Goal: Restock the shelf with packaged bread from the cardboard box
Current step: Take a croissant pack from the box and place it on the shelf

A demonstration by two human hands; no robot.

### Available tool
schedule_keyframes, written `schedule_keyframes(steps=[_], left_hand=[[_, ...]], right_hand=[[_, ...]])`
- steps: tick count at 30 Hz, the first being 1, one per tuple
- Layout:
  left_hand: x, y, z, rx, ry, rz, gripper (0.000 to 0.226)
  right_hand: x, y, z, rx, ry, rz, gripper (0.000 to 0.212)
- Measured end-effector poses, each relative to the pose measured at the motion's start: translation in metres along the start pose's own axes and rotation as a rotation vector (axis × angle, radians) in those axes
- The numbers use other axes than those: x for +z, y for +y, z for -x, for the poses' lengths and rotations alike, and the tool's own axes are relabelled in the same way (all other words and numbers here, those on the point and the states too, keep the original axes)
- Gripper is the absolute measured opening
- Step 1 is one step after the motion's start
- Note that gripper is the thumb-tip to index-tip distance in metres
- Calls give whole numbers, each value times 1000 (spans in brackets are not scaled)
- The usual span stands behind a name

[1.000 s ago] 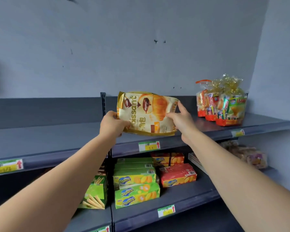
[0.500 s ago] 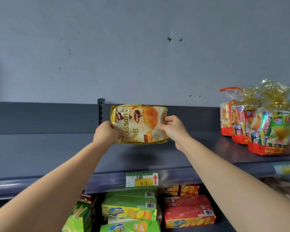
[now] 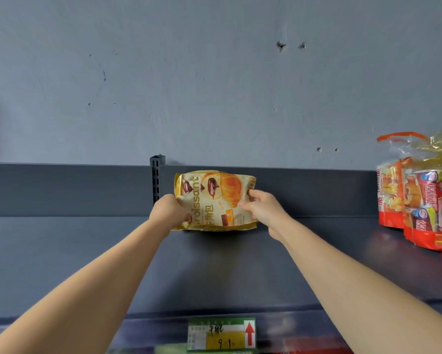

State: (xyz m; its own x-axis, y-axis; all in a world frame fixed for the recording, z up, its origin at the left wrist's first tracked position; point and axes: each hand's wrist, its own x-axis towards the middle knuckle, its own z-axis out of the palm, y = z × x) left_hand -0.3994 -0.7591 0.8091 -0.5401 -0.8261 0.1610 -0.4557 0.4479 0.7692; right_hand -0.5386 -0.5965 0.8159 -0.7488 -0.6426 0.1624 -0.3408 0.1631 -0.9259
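Observation:
A gold and cream croissant bag (image 3: 214, 200) stands upright at the back of the grey top shelf (image 3: 87, 251), against the rear panel. My left hand (image 3: 167, 209) grips its left edge and my right hand (image 3: 262, 210) grips its right edge, fingers curled round the packet. The bag's bottom edge meets the shelf surface. The cardboard box is out of view.
Clear-wrapped bread packs with red and orange labels (image 3: 419, 200) stand at the right end of the same shelf. A slotted upright post (image 3: 156, 180) rises just left of the bag. A price tag with a red arrow (image 3: 222, 334) hangs on the shelf's front lip.
Both hands have carried the croissant bag forward and down, from above the shelf's front to the back panel. The view has moved closer to the top shelf, so the lower shelves have dropped out.

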Motion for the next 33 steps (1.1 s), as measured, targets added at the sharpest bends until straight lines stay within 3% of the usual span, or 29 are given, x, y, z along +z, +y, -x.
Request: schedule_keyframes(steps=[17, 33], left_hand=[[15, -6, -28, 31, 10, -81, 13], [17, 0, -17, -28, 34, -71, 28]], right_hand=[[14, 16, -36, 51, -32, 138, 71], [13, 14, -28, 39, -25, 112, 65]])
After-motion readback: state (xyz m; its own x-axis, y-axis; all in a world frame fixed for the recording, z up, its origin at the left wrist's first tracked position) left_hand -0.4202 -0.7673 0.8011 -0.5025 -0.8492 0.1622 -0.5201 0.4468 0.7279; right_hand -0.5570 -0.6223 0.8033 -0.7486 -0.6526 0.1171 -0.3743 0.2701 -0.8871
